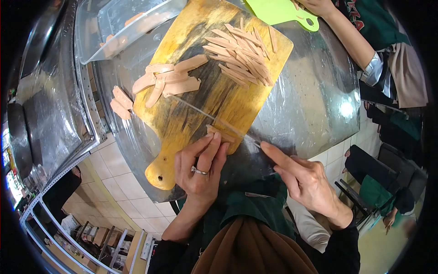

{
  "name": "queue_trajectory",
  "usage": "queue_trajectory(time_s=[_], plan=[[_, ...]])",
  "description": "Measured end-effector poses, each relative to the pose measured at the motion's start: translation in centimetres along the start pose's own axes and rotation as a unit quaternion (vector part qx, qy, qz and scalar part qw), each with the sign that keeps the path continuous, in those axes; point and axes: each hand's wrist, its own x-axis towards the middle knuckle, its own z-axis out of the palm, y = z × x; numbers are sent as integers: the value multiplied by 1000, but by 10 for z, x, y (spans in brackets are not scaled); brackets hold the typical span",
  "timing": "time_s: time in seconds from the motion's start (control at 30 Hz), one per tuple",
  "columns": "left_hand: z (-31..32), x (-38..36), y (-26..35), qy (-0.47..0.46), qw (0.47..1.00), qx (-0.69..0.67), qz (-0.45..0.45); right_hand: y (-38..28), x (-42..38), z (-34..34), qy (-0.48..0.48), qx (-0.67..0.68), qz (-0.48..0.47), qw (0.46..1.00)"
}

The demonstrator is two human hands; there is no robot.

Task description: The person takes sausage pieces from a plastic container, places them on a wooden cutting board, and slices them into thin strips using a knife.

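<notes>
A wooden cutting board (175,130) lies tilted across the table with its handle toward me. My left hand (198,166), with a ring on one finger, presses its bent fingertips on a pinkish-brown sausage piece (223,135) at the board's near edge. In my right hand (305,180) is a knife (205,113), its thin blade reaching across the board just beyond that piece; the handle is mostly hidden by my fingers. A pile of thin sausage strips (242,57) covers the far right of the board. Thicker slices (171,81) are heaped at its left edge.
More slices (121,102) lie on the plastic-covered table (296,100) left of the board. A clear plastic tub (98,52) holds further pieces. At the far right, another person's hand (317,5) is at a green cutting board (278,13). Metal shelving (54,219) stands lower left.
</notes>
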Motion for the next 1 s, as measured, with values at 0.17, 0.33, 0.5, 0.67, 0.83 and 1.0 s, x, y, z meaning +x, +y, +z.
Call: queue_trajectory(time_s=[0.17, 0.33, 0.5, 0.67, 0.83, 1.0], plan=[[-1, -1, -3, 5, 1000, -8, -2, -10, -19, -2, -46, -14, 44, 998], [0, -2, -3, 6, 1000, -11, 1, -11, -23, 0, -43, -11, 54, 998], [-1, -1, -2, -1, 1000, -5, -2, -11, -21, -3, -56, -1, 60, 997], [-1, 0, -3, -3, 1000, -8, -4, -12, -21, -5, -67, 0, 74, 995], [-2, 0, -5, -5, 1000, -10, -11, -12, -22, -6, -86, -14, 74, 993], [-3, -3, -6, -12, 1000, -3, -8, -15, -24, -4, -95, -50, 64, 992]])
